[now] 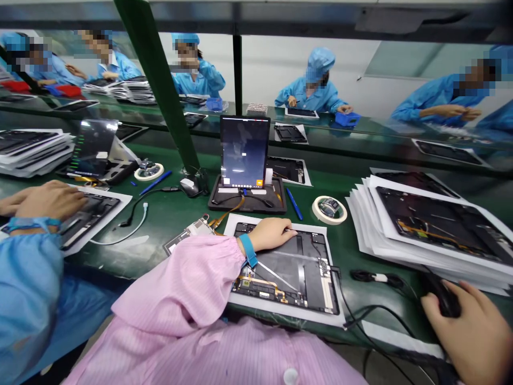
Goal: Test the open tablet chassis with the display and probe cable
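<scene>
Left hand (269,234) lay on tablet housing (286,264), fingers curled, grip unclear; right of housing, right hand (479,321) gripped black handheld device (449,303). Step: seemingly steadying housing; next needed firm hold.

A bench strip (346,248) is running between tablet housing (280,267) and paper-layered stack (444,227); tape roll (316,212) is obstructing its far end; black cables (374,306) are crossing nearer.

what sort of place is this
Probably an electronics factory: what looks like an opened tablet lies under the left hand, similar dark shells are stacked with white sheets at right, and people in blue work opposite.
</scene>
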{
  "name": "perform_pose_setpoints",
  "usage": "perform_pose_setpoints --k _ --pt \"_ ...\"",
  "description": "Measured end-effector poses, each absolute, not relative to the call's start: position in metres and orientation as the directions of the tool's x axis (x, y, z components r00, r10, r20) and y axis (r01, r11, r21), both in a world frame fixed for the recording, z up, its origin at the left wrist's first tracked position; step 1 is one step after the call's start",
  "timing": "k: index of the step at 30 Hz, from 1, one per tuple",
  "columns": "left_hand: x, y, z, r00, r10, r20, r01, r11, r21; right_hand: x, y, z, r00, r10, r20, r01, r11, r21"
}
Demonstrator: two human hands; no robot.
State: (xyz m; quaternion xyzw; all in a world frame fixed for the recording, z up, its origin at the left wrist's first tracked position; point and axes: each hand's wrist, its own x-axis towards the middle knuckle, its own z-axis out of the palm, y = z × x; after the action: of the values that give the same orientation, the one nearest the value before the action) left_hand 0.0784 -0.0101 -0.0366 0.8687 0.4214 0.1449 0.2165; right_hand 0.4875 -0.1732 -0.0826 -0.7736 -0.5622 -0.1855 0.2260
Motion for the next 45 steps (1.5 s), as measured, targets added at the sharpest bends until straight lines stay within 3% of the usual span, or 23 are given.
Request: perform_pose_setpoints --k 8,10,11,13,14,16,18,20,23,32,36,39,42,45 --pt "0.077 -0.012 -0.039 0.617 0.783 0.083 0.649 -0.566 0.509 0.452 -0.173 -0.053 0.060 0.668 0.742 0.991 -0.127 0.035" --pt "0.077 -0.013 -0.039 0.613 0.786 0.086 0.646 -0.560 0.518 0.422 -0.176 -0.036 -0.033 0.627 0.778 0.999 0.025 0.022" --pt "0.076 -0.013 -0.040 0.610 0.788 0.080 0.649 -0.555 0.521 0.403 -0.175 -0.028 -0.035 0.641 0.766 0.986 0.148 -0.079" --pt "0.076 -0.011 -0.040 0.604 0.795 0.059 0.657 -0.538 0.528 0.366 -0.166 -0.017 0.021 0.849 0.528 0.896 0.218 -0.386" --pt "0.075 -0.010 -0.041 0.603 0.796 0.048 0.659 -0.531 0.533 0.350 -0.158 -0.013 0.029 0.943 0.332 0.838 0.158 -0.522" --pt "0.075 -0.009 -0.042 0.603 0.797 0.037 0.659 -0.523 0.540 0.327 -0.142 -0.012 -0.017 0.999 -0.030 0.728 -0.008 -0.686" --pt "0.075 -0.008 -0.043 0.604 0.796 0.038 0.660 -0.526 0.536 0.318 -0.129 -0.014 -0.115 0.948 -0.295 0.605 -0.169 -0.778" --pt "0.075 -0.008 -0.044 0.605 0.796 0.039 0.667 -0.533 0.521 0.318 -0.121 -0.018 -0.214 0.878 -0.429 0.463 -0.295 -0.836" --pt "0.076 -0.008 -0.044 0.607 0.794 0.030 0.675 -0.535 0.508 0.322 -0.119 -0.023 -0.266 0.837 -0.479 0.311 -0.396 -0.864" --pt "0.077 -0.007 -0.044 0.605 0.796 0.009 0.684 -0.526 0.506 0.331 -0.125 -0.027 -0.079 0.887 -0.455 0.122 -0.444 -0.888" --pt "0.078 -0.007 -0.043 0.605 0.796 -0.008 0.699 -0.526 0.485 0.367 -0.134 -0.010 0.240 0.936 -0.257 0.038 -0.273 -0.961" --pt "0.078 -0.007 -0.041 0.604 0.797 -0.019 0.703 -0.522 0.483 0.372 -0.143 0.000 0.337 0.940 -0.052 0.043 -0.070 -0.997" --pt "0.078 -0.009 -0.040 0.603 0.797 -0.018 0.702 -0.520 0.485 0.355 -0.148 -0.003 0.315 0.937 0.153 0.198 0.093 -0.976" --pt "0.078 -0.009 -0.039 0.607 0.795 -0.023 0.701 -0.521 0.486 0.335 -0.146 -0.016 0.133 0.973 0.191 0.490 0.103 -0.866"
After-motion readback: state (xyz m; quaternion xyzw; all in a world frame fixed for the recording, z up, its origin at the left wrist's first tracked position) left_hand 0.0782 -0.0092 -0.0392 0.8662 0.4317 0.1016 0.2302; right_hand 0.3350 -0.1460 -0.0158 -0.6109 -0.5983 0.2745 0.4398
